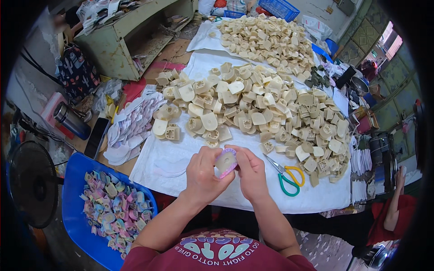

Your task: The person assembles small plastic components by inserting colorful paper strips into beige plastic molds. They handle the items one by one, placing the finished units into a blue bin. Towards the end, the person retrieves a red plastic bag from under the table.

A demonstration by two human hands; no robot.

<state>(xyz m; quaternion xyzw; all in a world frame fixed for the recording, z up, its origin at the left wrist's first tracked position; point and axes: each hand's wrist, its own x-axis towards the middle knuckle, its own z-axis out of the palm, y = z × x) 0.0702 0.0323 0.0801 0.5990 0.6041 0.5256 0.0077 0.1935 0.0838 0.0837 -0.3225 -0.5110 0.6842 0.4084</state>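
The left hand (203, 174) has its grip closed to the width of one beige piece (224, 161) edged with a pink-purple strip (228, 171); the right hand (252, 176) pinches its right edge, above the counter (316, 198). A blue tub (72, 198) of coloured pieces (118, 208) stands left; scissors (282, 170) lie near the right hand. Beyond, a heap of beige blocks (253, 106) obstructs the counter's middle, a second heap (269, 43) behind.

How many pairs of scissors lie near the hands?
1: the green-and-yellow-handled scissors on the white cloth, right of the right hand. Others may be hidden.
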